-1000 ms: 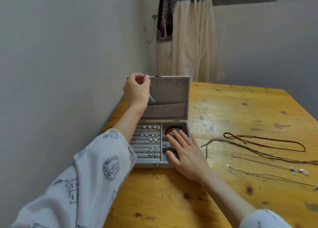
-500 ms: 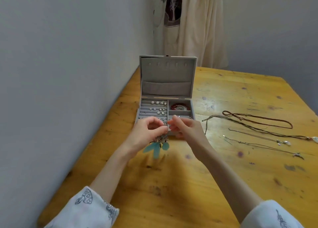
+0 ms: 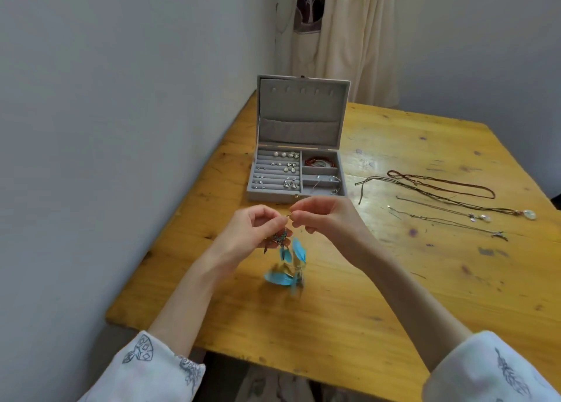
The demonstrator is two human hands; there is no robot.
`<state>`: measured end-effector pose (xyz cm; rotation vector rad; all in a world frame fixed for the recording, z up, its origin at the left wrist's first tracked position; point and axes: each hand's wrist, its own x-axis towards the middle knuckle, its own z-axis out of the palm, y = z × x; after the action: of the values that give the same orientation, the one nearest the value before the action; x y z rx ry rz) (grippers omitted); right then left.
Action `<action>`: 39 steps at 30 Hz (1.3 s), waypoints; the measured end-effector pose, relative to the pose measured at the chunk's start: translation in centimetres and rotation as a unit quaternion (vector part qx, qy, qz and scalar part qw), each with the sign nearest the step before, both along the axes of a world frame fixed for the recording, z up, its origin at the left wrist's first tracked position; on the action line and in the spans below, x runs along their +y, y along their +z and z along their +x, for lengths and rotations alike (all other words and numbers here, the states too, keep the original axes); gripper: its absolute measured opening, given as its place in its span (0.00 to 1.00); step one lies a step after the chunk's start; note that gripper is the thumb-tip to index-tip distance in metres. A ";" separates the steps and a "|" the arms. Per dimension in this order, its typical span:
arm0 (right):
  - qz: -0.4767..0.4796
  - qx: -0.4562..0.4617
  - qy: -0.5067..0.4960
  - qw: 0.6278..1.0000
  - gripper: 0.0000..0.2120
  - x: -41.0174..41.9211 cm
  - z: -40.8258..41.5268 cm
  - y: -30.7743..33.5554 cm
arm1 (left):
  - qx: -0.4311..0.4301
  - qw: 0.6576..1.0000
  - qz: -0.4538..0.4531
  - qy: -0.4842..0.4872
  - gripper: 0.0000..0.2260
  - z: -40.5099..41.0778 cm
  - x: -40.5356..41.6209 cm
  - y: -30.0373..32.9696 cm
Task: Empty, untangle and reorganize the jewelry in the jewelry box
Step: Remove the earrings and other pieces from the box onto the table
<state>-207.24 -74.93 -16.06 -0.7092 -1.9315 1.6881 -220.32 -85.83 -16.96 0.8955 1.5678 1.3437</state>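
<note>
Left hand: left hand raised above the table, fingers curled, pinching the metal top of the feather earrings between thumb and fingertips.
Right hand: right hand level with the left and nearly touching it, thumb and forefinger pinched on a thin hook or wire at the upper end of the same piece.
Feather earrings: turquoise feathers hanging below the two hands, clear of the table, blurred; whether it is one piece or two tangled together cannot be told.
Jewelry box: grey jewelry box open near the table's left edge, toward the far side, lid upright with a pocket across its lower part.
Box, left compartment: padded rolls carrying rows of small silver earrings.
Box, right compartments: a red bead bracelet in the far one; thin silvery pieces in the nearer ones, too small to tell apart.
Necklaces: several necklaces laid out in long strands on the table's right part, well apart from the box; a pale pendant lies close to the right edge.
Table: yellow wooden table, left edge close to a grey wall.
Sleeves: white printed sleeves on both forearms, at the near edge.
</note>
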 end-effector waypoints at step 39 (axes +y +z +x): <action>0.426 -0.126 0.134 0.886 0.07 -5.3 6.0 -5.6 | -0.096 0.973 0.127 0.170 0.03 1.5 -4.0 -6.2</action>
<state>-201.19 -80.21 -21.62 -0.3188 -2.7344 0.7019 -218.80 -89.84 -23.17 0.6379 1.4625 1.8495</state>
